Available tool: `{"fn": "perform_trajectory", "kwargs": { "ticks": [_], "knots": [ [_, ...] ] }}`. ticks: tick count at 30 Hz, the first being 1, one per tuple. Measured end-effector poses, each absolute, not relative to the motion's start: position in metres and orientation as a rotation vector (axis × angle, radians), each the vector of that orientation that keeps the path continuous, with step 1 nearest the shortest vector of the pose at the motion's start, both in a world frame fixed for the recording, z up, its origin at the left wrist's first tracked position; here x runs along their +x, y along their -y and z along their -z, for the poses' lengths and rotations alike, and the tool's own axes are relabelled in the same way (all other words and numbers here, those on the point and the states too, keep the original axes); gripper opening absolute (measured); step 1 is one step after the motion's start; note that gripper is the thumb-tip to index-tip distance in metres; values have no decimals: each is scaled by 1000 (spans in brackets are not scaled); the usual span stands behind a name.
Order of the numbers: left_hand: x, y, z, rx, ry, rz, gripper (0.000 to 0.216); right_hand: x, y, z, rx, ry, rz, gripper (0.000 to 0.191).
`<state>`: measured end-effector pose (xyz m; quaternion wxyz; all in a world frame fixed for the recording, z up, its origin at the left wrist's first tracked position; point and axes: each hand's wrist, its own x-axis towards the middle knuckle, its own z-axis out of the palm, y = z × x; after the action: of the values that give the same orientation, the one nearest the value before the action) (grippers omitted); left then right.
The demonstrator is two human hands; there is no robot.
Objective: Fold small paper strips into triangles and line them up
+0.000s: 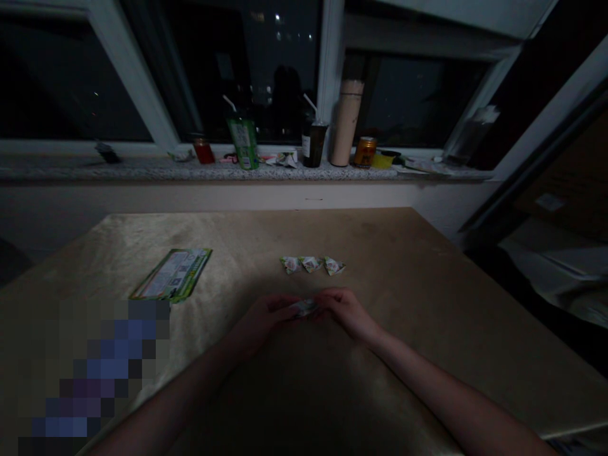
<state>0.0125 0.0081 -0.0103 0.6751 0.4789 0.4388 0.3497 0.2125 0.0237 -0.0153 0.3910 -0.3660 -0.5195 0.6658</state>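
Between both hands, just above or on the brown-covered table, is a small white and green packet. My left hand pinches its left end with thumb and fingers. From the other side, the fingers of my right hand close on its right end. Parts of the packet are hidden by fingertips, and the dim light blurs its print. Just beyond the hands lie three triangular packets side by side: a left one, a middle one and a right one.
A flat green printed bag lies on the table's left side, beside a pixelated patch. Along the stone windowsill stand a green cup with a straw, a dark cup, a tall pinkish flask and an orange can.
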Motion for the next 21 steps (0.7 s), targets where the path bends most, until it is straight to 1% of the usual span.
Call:
{"fn": "perform_trajectory", "kwargs": {
  "ticks": [5, 10, 14, 17, 21],
  "knots": [
    [11, -9, 5, 1113, -976, -745, 24, 215, -24, 13, -938, 1337, -1704, 29],
    [12, -7, -5, 1481, -1105, -678, 26, 214, -26, 17, -984, 1369, -1679, 28],
    [15, -5, -4, 1663, -1160, -656, 23, 211, -24, 21, -1018, 1563, -1563, 30],
    [15, -7, -1, 1730, -1232, -618, 21, 209, -21, 20, -1022, 1671, -1502, 33],
    [13, -8, -2, 1758, -1257, -598, 17, 210, -21, 18, -1009, 1637, -1542, 37]
  ]
}}
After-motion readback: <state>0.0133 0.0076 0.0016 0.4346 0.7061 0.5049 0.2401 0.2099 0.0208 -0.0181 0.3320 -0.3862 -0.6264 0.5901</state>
